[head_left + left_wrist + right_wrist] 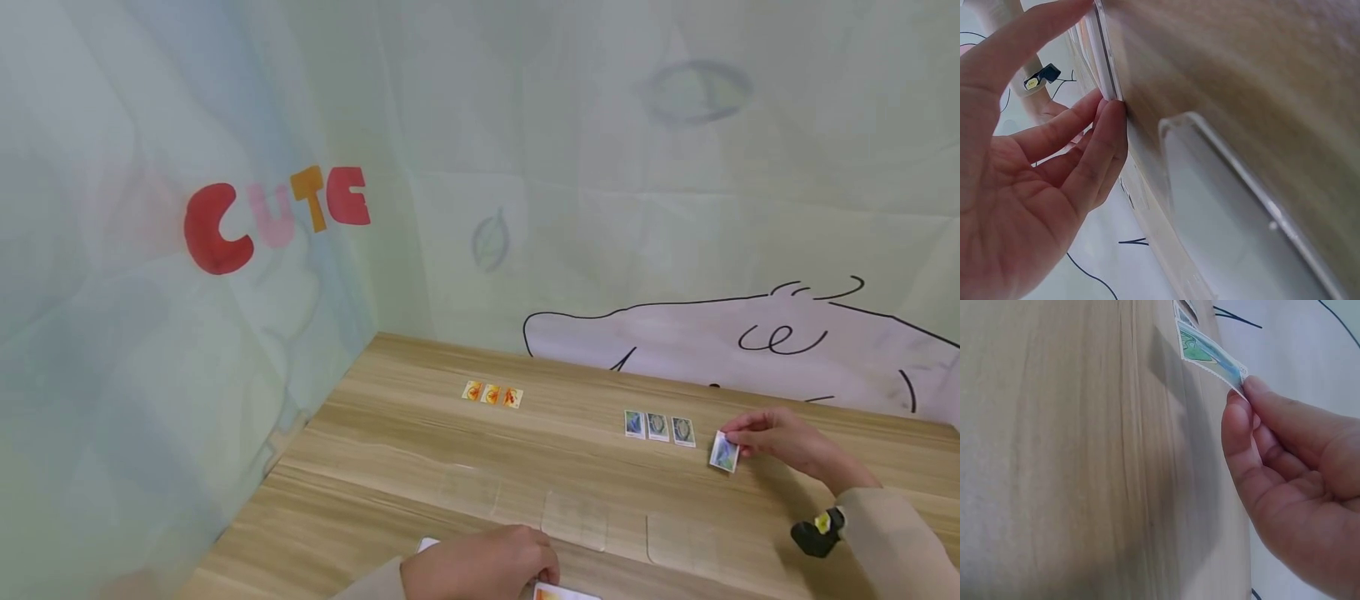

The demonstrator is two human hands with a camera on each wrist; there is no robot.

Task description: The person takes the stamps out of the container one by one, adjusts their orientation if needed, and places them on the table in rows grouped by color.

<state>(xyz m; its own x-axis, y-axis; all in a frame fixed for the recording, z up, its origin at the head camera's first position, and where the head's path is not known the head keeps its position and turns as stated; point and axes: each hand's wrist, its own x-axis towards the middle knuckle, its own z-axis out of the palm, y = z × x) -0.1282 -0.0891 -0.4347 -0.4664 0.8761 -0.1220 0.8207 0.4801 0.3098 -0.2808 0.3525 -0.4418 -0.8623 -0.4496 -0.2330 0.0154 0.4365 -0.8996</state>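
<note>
My right hand (795, 450) pinches a stamp (724, 452) by its far right corner; it lies just right of the three-stamp row (657, 427), long axis near-to-far; my left hand (480, 562) (farther off, near side) grips a clear-edged case (1105, 56).

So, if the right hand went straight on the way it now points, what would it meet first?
Leading with its pinched stamp, the right hand would probably reach the nearest stamp in the blue-grey row; height is unclear, so it might pass over or behind.
</note>
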